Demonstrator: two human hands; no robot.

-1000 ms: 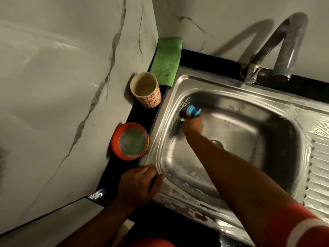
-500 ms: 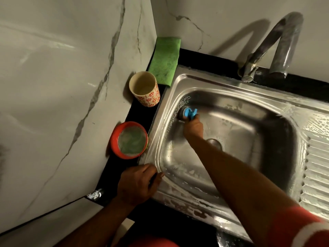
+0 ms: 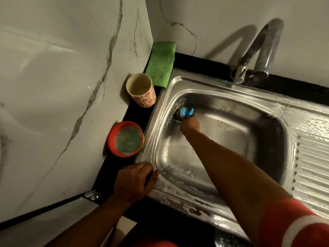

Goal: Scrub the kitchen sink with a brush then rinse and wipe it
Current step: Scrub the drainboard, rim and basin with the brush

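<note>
A steel sink (image 3: 229, 132) with soapy streaks fills the middle and right. My right hand (image 3: 190, 124) reaches deep into the basin and grips a blue-handled brush (image 3: 186, 112), pressed against the far left wall of the basin, where foam shows. My left hand (image 3: 133, 182) rests on the sink's near left corner, fingers curled over the rim. A green cloth (image 3: 161, 64) lies in the far corner of the black counter.
A patterned cup (image 3: 141, 90) and a red bowl (image 3: 126, 139) of greenish soapy liquid stand on the counter left of the sink. A curved tap (image 3: 260, 52) rises behind it. The ribbed drainboard (image 3: 313, 161) lies to the right. Marble walls close the left and back.
My right hand with the brush has stayed at the far left basin wall, shifting only slightly. My left hand has not moved.
</note>
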